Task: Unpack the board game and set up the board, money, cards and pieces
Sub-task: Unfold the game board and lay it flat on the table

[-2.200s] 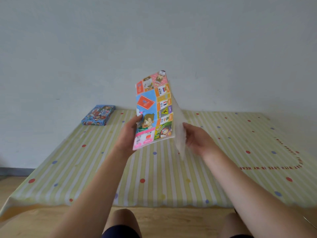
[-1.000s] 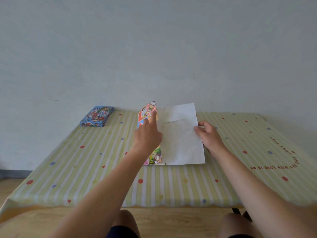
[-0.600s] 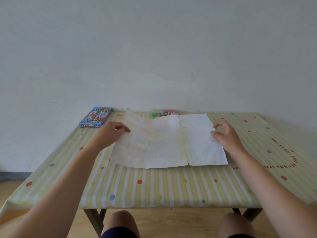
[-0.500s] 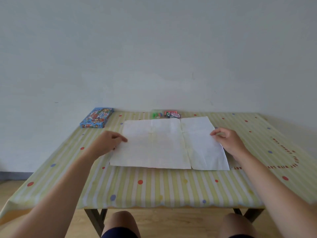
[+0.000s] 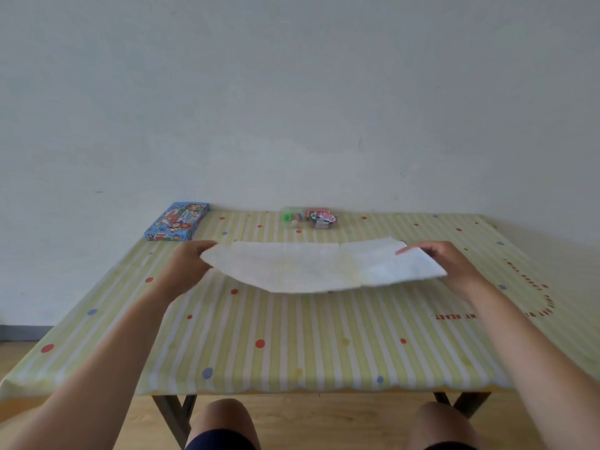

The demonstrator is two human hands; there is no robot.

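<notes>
The paper game board (image 5: 321, 267) is unfolded with its plain white back facing up. It sags in the middle, lifted a little above the striped tablecloth (image 5: 292, 336). My left hand (image 5: 190, 264) grips its left edge and my right hand (image 5: 449, 264) pinches its right edge. The blue game box (image 5: 177, 221) lies at the table's far left corner. A small pile of green pieces (image 5: 292, 217) and red cards (image 5: 319, 217) sits at the far edge by the wall.
The wall stands right behind the table's far edge. Red lettering (image 5: 539, 300) curves across the cloth on the right. My knees (image 5: 224, 420) are below the near edge, beside the folding table legs (image 5: 172, 414).
The folded board was opened out and laid white side up on the table. Both hands have since taken its side edges and raised it slightly, so it now sags in the middle.
</notes>
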